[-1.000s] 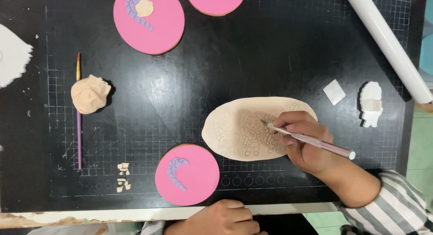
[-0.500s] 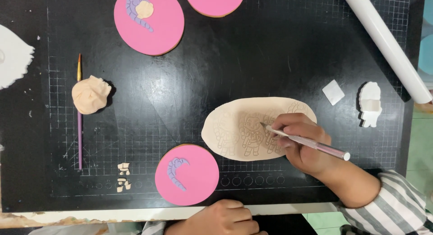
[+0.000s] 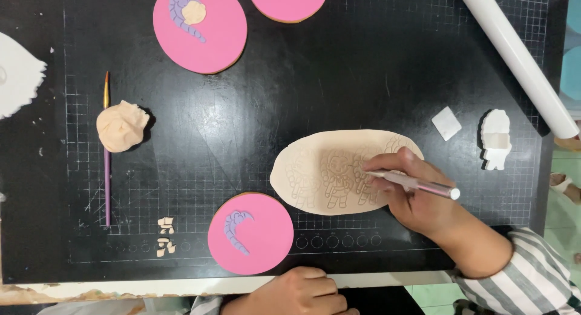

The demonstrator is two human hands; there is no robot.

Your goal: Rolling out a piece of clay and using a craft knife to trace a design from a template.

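Right hand [image 3: 417,197] grips your pen tool [image 3: 417,183] on the dough [image 3: 302,176]; left hand [image 3: 299,291], at 6 o'clock, rests loosely curled, empty. Pressing hard could tear it.

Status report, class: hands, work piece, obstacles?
Right hand grips pen tool, tip on the oval dough sheet. Left hand rests at table edge. Nothing blocking.

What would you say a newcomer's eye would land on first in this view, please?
Most likely the bright pink discs against the black gridded cutting mat, two at the top and one near the front edge with a purple curl on it. Next comes the pale oval sheet stamped with small figures at centre right, where the right hand presses a slim pink tool onto it. The left hand rests at the mat's near edge.
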